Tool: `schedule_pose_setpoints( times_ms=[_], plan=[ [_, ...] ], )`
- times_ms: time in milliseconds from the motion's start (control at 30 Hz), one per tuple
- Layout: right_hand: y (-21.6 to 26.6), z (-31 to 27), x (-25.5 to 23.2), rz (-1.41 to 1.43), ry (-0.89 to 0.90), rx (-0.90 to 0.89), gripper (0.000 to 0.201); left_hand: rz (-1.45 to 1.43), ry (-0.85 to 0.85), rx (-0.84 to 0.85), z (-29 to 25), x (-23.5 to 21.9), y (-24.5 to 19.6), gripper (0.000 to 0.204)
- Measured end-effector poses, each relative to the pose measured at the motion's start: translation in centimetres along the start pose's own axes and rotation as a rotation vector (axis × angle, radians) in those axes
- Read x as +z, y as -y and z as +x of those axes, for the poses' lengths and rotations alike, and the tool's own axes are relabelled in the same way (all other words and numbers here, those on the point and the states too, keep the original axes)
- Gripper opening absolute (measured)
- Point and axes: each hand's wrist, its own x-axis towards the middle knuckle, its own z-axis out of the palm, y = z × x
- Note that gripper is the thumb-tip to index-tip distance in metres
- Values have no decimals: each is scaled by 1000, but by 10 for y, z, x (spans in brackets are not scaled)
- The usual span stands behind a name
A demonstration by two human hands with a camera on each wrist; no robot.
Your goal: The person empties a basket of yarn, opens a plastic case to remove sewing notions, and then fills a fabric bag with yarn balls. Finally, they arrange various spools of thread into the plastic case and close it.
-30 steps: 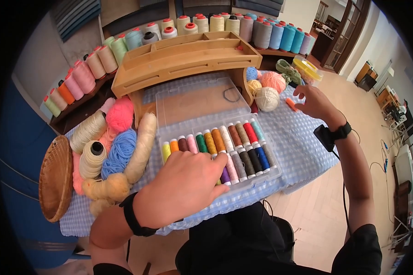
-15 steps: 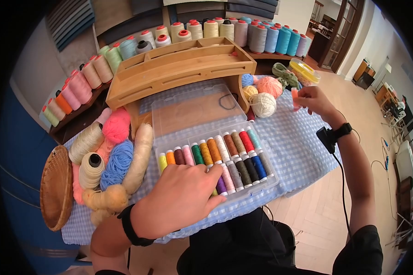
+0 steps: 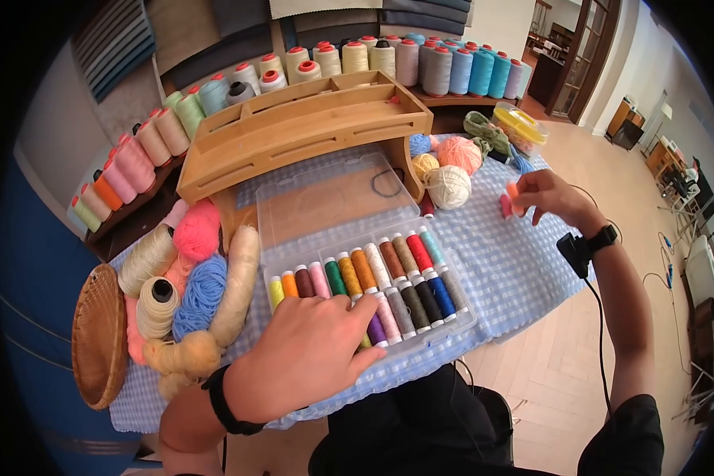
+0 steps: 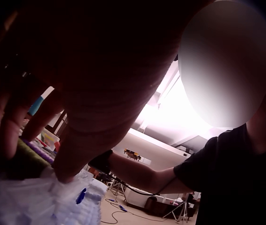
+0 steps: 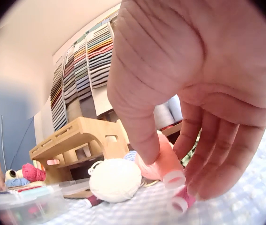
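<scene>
In the head view my left hand (image 3: 301, 357) lies over the front left of a clear box (image 3: 460, 321) holding two rows of coloured thread spools (image 3: 389, 262), its fingers resting on them and its thumb at the front edge. My right hand (image 3: 559, 198), over the cloth on the right, pinches an orange spool (image 3: 513, 190) between thumb and fingers. Just below it is a magenta spool (image 3: 505, 207). The right wrist view shows the orange spool (image 5: 169, 164) upright but tilted, overlapping the magenta spool (image 5: 183, 200) near the fingertips; whether the hand also holds the latter is unclear.
Behind the box stands a wooden organizer (image 3: 309, 119). Yarn balls (image 3: 449, 187) and a yellow-lidded tub (image 3: 520, 127) are at the back right. Yarn skeins (image 3: 202, 293) and a wicker basket (image 3: 99, 337) lie left. A dark red spool (image 3: 428, 208) sits behind the box.
My right hand reached the orange spool, lifted it upright and now has it beside a magenta one, slightly lower in view. My left hand has stayed on the box.
</scene>
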Motion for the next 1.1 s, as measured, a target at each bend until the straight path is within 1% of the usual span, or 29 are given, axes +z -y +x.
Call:
schedule_pose_setpoints(
  times_ms=[33,100,133,200,333,400,533,600,767,833,900,967,1000,1033,1067,1100],
  plan=[
    [3,-3,6,-60,8,15,27,-2,1,0,0,0,0,49],
    [1,-2,10,-181,-64,12,27,-4,-5,4,-1,1,0,49],
    [2,-1,11,-180,-63,13,27,-6,-10,7,-1,2,0,50],
    [1,1,13,-238,-248,36,28,6,-7,2,-2,0,-2,50],
    [-2,5,16,-159,-284,88,32,16,-2,-16,-1,0,-4,52],
    [3,5,18,-200,-155,160,33,7,-28,-14,-3,-2,-4,52],
    [3,9,23,-208,-117,193,33,8,-96,-22,-8,-8,-6,53],
    [6,10,25,-227,-124,219,25,13,-92,-33,-9,-13,-8,53],
    [18,8,26,-302,-118,191,24,26,-94,-98,-16,-25,0,49],
    [31,-2,27,-331,-179,127,24,70,-149,-120,-18,-29,5,46],
    [53,-20,32,-312,-164,91,25,31,-135,-150,-19,-32,10,47],
    [80,-39,48,-103,-90,-39,24,4,-252,-42,-20,-31,14,58],
    [92,-47,58,-47,4,-97,24,6,-247,-47,-17,-31,13,58],
    [104,-53,69,11,99,-155,25,-45,-341,-9,-13,-31,8,66],
    [119,-60,84,44,159,-175,24,-94,-435,30,-10,-31,5,75],
    [132,-64,100,77,218,-196,24,-90,-431,27,-8,-30,3,75]
  ],
)
